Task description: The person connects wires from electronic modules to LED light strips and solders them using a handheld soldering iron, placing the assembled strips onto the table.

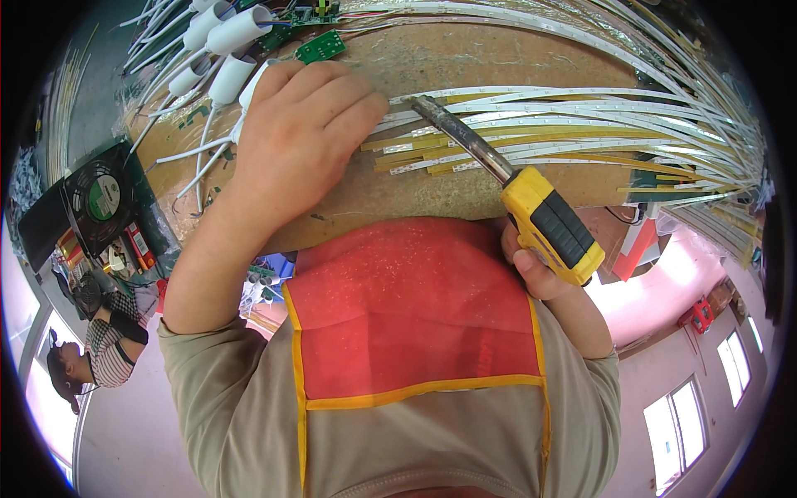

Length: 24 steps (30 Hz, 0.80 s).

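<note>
My right hand grips a yellow-and-black soldering iron by its pistol-like handle. The iron's dark tip points up and left, over the ends of several white and yellowish LED strips. My left hand is curled, back upward, beside those strip ends. Its fingertips are bent under, and whatever they grasp is hidden. White tubular housings with white cables lie against and beyond that hand. A small green circuit board sits just past its knuckles.
The strips fan out to the right over a brown work board. More strips run along its far side. A black fan stands at the left, and a co-worker in a striped top is farther off. A red apron covers my front.
</note>
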Motion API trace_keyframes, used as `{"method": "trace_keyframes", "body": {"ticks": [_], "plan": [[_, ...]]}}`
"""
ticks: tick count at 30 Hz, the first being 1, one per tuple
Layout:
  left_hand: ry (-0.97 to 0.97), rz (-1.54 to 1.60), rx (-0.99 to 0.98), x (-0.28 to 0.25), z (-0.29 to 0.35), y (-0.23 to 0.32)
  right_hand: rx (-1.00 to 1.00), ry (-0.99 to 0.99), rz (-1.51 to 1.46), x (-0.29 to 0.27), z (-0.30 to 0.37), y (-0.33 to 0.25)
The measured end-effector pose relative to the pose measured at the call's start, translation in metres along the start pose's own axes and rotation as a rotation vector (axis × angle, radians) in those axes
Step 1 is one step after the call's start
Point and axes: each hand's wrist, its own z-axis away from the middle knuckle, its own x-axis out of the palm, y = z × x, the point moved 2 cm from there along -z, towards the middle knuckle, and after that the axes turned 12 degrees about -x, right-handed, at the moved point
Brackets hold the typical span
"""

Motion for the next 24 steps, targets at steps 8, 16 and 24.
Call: {"method": "trace_keyframes", "body": {"ticks": [8,16,24], "plan": [[-0.007,-0.006,-0.021,0.0015,0.0016,0.0018,-0.023,-0.012,0.06,-0.0007,-0.0007,-0.0014],[-0.038,-0.03,-0.014,0.0012,0.0014,0.0027,-0.122,-0.171,0.295,-0.0029,-0.0045,-0.0062],[-0.049,-0.036,-0.021,0.0019,0.0007,0.0041,-0.066,-0.226,0.314,-0.0054,0.0,0.0018]]}}
